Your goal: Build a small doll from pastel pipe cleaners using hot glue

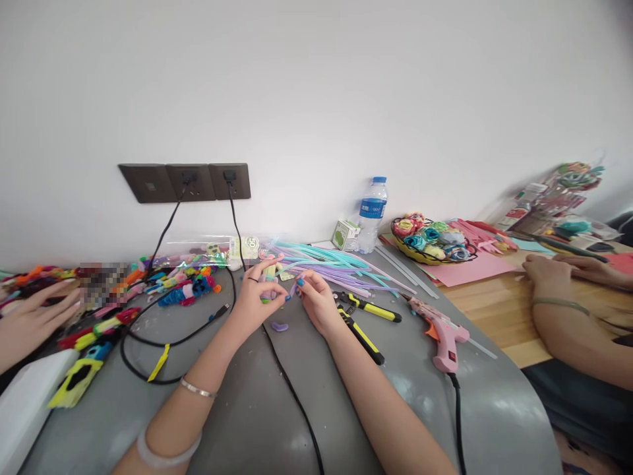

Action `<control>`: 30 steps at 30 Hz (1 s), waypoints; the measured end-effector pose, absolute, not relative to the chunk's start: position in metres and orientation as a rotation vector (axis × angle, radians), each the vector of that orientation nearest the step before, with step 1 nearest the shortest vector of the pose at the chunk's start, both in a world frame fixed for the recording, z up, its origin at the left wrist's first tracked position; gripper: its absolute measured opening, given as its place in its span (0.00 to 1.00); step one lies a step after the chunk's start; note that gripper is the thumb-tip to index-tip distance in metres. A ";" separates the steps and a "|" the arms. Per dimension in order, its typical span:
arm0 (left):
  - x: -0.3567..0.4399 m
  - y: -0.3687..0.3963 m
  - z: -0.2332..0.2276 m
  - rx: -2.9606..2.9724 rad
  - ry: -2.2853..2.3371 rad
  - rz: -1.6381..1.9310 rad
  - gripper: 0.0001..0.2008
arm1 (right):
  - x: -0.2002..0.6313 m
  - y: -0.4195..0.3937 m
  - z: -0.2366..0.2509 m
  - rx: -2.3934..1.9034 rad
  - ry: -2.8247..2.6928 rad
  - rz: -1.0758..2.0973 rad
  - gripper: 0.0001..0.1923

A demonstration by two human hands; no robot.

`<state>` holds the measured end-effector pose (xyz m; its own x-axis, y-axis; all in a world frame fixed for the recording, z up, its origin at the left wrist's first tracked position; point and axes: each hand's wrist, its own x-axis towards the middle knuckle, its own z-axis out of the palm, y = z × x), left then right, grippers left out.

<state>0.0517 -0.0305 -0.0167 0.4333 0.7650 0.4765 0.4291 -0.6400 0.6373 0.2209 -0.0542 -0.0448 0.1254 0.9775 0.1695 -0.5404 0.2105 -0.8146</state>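
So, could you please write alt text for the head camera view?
A person's left hand and right hand pinch a small purple pipe cleaner piece over a grey table, with pliers and a pink glue gun alongside.

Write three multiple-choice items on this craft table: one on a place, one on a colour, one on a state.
1. Where does the pink plastic glue gun lie?
A. right of the yellow-and-black pliers
B. in the woven basket
C. beside the wall sockets

2. What colour is the clear plastic water bottle's cap?
A. red
B. blue
C. white

3. What are the left hand and right hand doing?
A. lying flat, empty
B. gripping the pliers
C. pinching a small purple pipe-cleaner piece between them

Answers: 1 A, the gun lies on the grey table, right of the pliers. 2 B, the cap shows blue. 3 C, fingertips of both hands meet on the piece.
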 end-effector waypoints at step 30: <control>0.056 -0.032 -0.013 2.129 0.922 1.028 0.05 | 0.221 -0.052 -0.049 -0.664 -0.917 1.194 0.13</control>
<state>0.0559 -0.0325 -0.0134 0.4601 0.7859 0.4131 0.3257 -0.5822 0.7450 0.2209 -0.0520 -0.0489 0.1008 0.9653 0.2411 -0.4819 0.2594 -0.8369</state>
